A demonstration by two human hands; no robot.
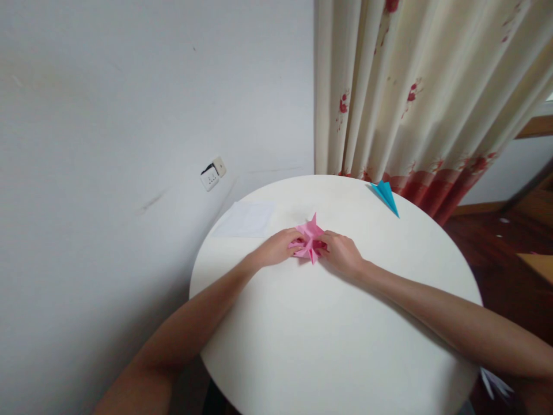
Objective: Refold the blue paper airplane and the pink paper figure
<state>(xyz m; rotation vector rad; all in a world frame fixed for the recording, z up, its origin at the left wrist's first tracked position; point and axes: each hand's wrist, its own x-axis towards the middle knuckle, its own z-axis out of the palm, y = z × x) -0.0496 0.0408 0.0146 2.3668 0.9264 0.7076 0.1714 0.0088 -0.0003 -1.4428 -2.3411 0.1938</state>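
A folded piece of pink paper (310, 231) with several pointed corners sits between my hands, on or just above the white round table (328, 346). My left hand (280, 246) grips its left side, the fingertips tucked into the folds. On the right side my right hand (341, 251) has its fingers closed around the paper's edge, partly hidden inside the folds. One point of the paper sticks up away from me and another points toward me.
A blue paper plane (386, 197) lies near the table's far right edge. White sheets (246, 219) rest at the far left. Behind the table are a wall with a socket (209, 178) and a flowered curtain (415, 92).
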